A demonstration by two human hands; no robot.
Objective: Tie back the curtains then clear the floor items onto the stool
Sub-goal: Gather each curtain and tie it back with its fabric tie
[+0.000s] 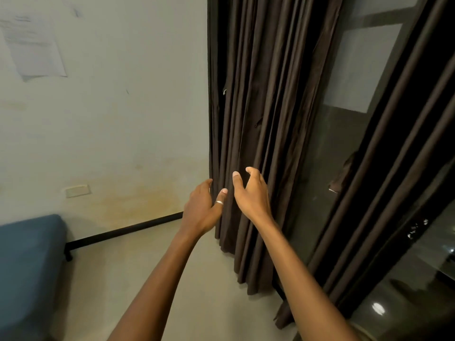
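Note:
A dark brown pleated curtain hangs bunched against the wall's corner, its hem just above the floor. My left hand, with a ring on the thumb, reaches to the curtain's left edge; its fingertips go behind the fabric's edge and the thumb lies on the front. My right hand is held spread just in front of the folds, thumb and fingers apart, holding nothing. A second dark curtain hangs further right. A short tie-back strap dangles between the two.
A glass door or window shows between the curtains. A blue padded seat on a black leg stands at the lower left by the white wall. The grey floor runs along a black skirting strip.

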